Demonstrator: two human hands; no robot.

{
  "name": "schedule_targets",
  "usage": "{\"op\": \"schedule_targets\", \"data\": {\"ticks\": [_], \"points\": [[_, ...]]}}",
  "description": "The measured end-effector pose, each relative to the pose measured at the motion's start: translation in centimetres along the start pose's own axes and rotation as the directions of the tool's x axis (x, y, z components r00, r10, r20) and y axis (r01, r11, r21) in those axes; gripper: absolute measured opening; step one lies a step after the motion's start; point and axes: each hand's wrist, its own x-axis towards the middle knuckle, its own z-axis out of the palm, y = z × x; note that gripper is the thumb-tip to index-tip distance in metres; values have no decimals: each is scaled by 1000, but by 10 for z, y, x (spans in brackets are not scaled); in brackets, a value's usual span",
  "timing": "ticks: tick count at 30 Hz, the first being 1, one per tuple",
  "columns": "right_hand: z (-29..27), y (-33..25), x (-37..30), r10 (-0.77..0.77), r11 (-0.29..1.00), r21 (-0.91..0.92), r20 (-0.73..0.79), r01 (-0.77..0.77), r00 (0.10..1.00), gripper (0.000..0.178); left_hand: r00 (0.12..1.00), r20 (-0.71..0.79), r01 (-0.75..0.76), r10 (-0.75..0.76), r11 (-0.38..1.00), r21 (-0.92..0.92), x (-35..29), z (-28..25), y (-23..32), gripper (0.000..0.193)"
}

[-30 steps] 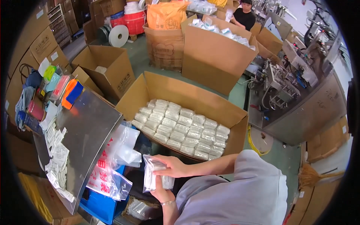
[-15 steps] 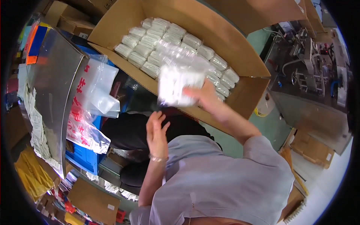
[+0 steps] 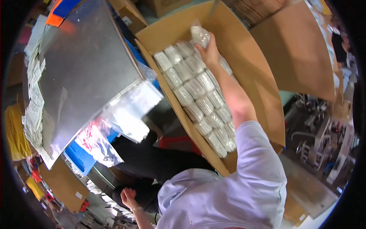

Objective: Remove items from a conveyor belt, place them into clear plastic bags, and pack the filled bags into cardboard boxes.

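My right hand point(image 3: 209, 50) reaches to the far end of a large cardboard box point(image 3: 244, 42). It is closed round a white packet in clear plastic wrap point(image 3: 200, 35), held above the other packets. Below it, rows of similar white wrapped packets point(image 3: 194, 88) fill the bottom of the box; my forearm covers some of them. My left hand point(image 3: 129, 197) hangs low beside my dark trousers, its fingers curled in, with nothing seen in it.
Left of the box stands a metal table point(image 3: 89, 57) with papers along its far-left edge. Clear plastic bags point(image 3: 131, 118) hang over its corner, above a blue bin point(image 3: 81, 156). A raised box flap point(image 3: 295, 49) stands at the right, with metal equipment point(image 3: 316, 141) beyond it.
My right hand has moved from the near edge to the far end of the box with the packet. My left hand has dropped lower and curled. The view has turned.
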Motion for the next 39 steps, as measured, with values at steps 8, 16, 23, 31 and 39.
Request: {"op": "schedule_targets", "data": {"ticks": [8, 16, 23, 31, 39], "points": [[62, 48, 20, -7, 858, -512, 75, 44, 997, 60, 960, -105, 271, -260, 956, 116, -31, -40, -77, 18], [89, 39, 79, 417, 709, -673, 641, 210, 645, 71, 931, 4, 360, -366, 918, 164, -52, 34, -69, 17], [96, 85, 53, 486, 736, -638, 264, -226, 833, 65, 914, 7, 404, -405, 913, 48, -50, 47, -54, 16], [89, 63, 42, 455, 851, -515, 628, -101, 631, 80, 869, 2, 495, -495, 869, 7, -45, 34, -100, 18], [90, 96, 30, 491, 717, -676, 315, -172, 812, 102, 884, 334, 271, -327, 941, 203, 41, 64, -101, 21]]}}
